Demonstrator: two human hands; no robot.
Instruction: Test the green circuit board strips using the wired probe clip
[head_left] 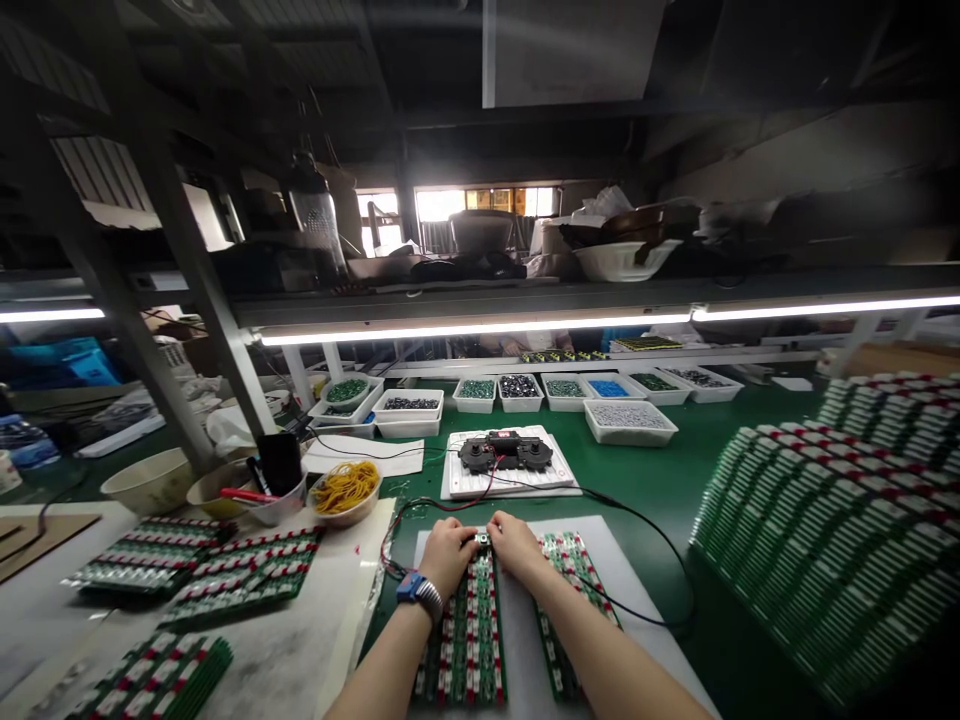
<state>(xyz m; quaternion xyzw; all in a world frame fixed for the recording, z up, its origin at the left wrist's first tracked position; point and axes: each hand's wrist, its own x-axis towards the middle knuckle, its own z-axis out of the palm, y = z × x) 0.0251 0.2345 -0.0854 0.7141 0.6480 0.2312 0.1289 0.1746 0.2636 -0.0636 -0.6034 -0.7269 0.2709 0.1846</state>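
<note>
Two hands [448, 555]; two circuit panels [470, 635] on one pale mat [517, 635]; one bowl [346, 514] of yellow bands [345, 486].

Smooth, matt green tabletop [637, 480].

We're in an electronics assembly workshop: stacked green circuit boards [795, 560], white plastic trays of small components [631, 422] and a long white tube light [480, 327] above a green worktop [637, 490] show it.

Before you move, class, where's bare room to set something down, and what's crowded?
Green bench lies bare between the grey-filled white bin and tall board stack. Crowded: around left hand and right hand, and leftward among boards.
</note>
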